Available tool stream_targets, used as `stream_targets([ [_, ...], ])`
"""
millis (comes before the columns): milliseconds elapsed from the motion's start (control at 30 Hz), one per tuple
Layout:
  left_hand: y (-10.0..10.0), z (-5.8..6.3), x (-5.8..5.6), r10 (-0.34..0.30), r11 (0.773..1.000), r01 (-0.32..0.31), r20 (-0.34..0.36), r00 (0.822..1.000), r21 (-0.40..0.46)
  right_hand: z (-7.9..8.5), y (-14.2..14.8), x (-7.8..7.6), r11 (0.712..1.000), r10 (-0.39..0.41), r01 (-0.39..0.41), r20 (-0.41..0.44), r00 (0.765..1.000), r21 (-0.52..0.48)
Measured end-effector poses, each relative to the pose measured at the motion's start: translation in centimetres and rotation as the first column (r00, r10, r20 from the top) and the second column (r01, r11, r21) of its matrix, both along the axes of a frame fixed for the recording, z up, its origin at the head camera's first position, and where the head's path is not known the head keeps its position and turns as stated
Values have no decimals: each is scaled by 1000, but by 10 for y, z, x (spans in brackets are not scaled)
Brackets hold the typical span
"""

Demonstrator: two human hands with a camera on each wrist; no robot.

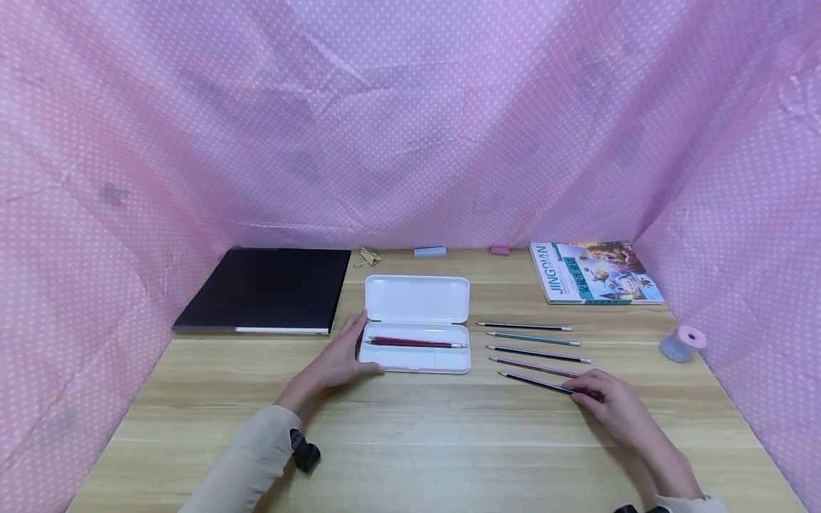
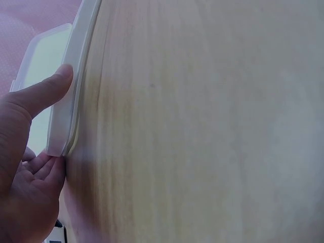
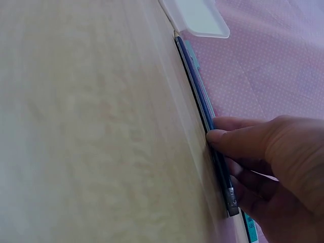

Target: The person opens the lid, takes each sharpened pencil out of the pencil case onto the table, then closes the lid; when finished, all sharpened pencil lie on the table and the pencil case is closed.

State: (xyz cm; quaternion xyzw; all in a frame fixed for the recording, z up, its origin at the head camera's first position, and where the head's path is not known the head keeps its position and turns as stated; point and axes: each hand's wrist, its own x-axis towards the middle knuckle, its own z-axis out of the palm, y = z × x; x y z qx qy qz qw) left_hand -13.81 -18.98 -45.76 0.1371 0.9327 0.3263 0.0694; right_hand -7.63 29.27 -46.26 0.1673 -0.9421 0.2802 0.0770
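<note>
A white pencil case [image 1: 417, 361] lies open on the table, its lid [image 1: 417, 299] tipped back. Dark red pencils [image 1: 410, 343] rest inside it; how many is hard to tell. My left hand [image 1: 338, 358] holds the case's left end, thumb on the front wall [image 2: 66, 109] and fingers around the side. To the right, my right hand [image 1: 606, 402] pinches a dark pencil [image 3: 195, 83] between thumb and fingers near its eraser end; its tip points toward the case. Just behind it lie a dark red pencil [image 1: 532, 367], a green pencil [image 1: 532, 338] and two dark pencils [image 1: 539, 354].
A black folder [image 1: 269, 288] lies at the left. Along the back are gold binder clips [image 1: 368, 257], a blue eraser [image 1: 430, 251] and a pink eraser [image 1: 499, 251]. A magazine [image 1: 596, 274] and a pink-topped container [image 1: 683, 345] stand right. Pink dotted cloth [image 1: 410, 142] surrounds the table.
</note>
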Motion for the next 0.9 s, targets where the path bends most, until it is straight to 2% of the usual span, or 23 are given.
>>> stream_targets([
  [233, 1, 0, 0, -1, 1000, 1, -5, 1000, -1, 2, 0, 1, 1000, -17, 17, -8, 1000, 18],
  [500, 1, 0, 2, -2, 1000, 2, 6, 1000, 5, 16, -16, -7, 1000, -8, 7, -34, 999, -11],
  [733, 1, 2, 1, 2, 1000, -2, 18, 1000, -2, 35, -51, -26, 994, 99, -100, -33, 995, -42],
  [900, 1, 2, 1, 2, 1000, -2, 13, 1000, 6, 42, -84, -39, 981, 184, -183, 10, 983, -60],
])
